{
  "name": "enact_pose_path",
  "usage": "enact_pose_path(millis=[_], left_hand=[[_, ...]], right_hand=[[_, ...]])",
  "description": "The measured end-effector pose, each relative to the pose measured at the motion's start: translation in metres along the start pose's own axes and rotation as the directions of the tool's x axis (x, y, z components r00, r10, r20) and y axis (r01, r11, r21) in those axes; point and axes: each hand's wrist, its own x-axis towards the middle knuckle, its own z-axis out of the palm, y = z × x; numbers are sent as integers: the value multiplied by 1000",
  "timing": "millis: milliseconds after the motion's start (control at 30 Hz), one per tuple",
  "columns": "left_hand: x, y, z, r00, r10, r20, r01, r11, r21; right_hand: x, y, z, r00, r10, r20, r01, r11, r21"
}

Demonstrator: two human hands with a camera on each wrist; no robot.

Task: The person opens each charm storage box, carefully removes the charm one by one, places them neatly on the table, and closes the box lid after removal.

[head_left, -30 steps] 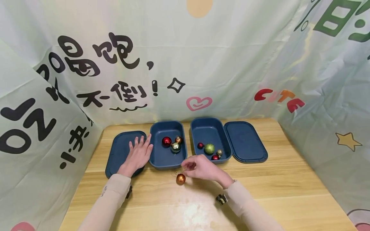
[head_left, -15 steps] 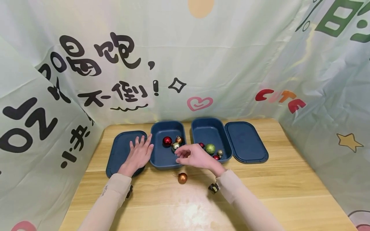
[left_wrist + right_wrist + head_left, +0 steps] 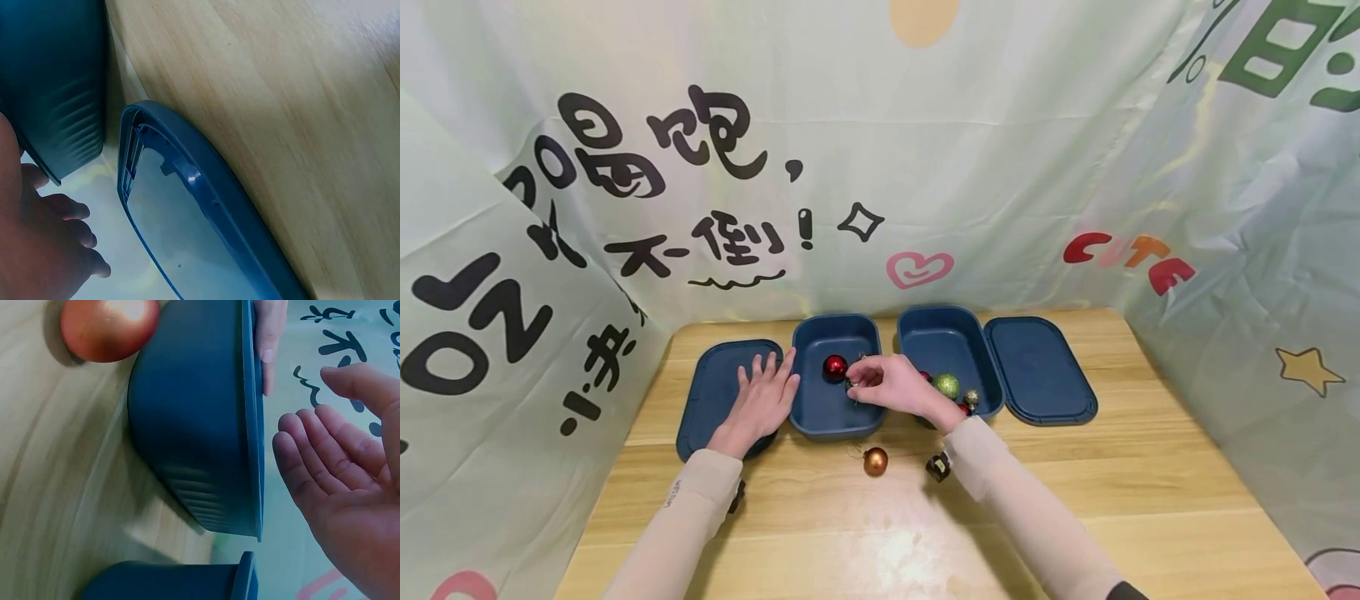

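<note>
Spread over the left lid, my left hand (image 3: pixel 758 402) touches the left rim of the left blue box (image 3: pixel 820 429) with its fingertips; the left wrist view shows its fingers (image 3: pixel 69 219) beside the box wall. My right hand (image 3: pixel 891 383) hovers over the right side of that box. In the right wrist view its thumb and loosely bent fingers (image 3: pixel 319 456) stand apart with nothing between them. A shiny red bauble (image 3: pixel 835 367) lies in the box, while the hand mostly hides a green-gold bauble and a small copper one. A copper bauble (image 3: pixel 875 462) lies on the table in front.
The right blue box (image 3: pixel 951 333) holds a glittery green bauble (image 3: pixel 947 386), a small gold one (image 3: pixel 972 397) and red ones partly hidden by my right hand. Blue lids lie on the wooden table, one left (image 3: pixel 707 392) and one right (image 3: pixel 1041 367). Printed cloth (image 3: pixel 1000 167) hangs behind.
My right hand has moved from beside the copper bauble on the table, up and left, to over the baubles in the left box. My left hand stays put.
</note>
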Motion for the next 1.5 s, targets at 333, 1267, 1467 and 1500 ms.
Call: enact_pose_path(millis=[333, 1267, 1467, 1500], left_hand=[[0, 0, 0, 1000, 1, 12, -1, 1000, 0], [1, 0, 1, 1000, -10, 12, 10, 1000, -8], [1, 0, 1, 1000, -9, 15, 9, 1000, -12], [1, 0, 1, 1000, -8, 16, 8, 1000, -13]], right_hand=[[22, 11, 7, 1000, 21, -19, -21, 1000, 1], [65, 17, 21, 995, 99, -33, -103, 981, -162], [70, 19, 22, 994, 107, -33, -111, 978, -175], [71, 19, 22, 994, 109, -28, -112, 978, -178]])
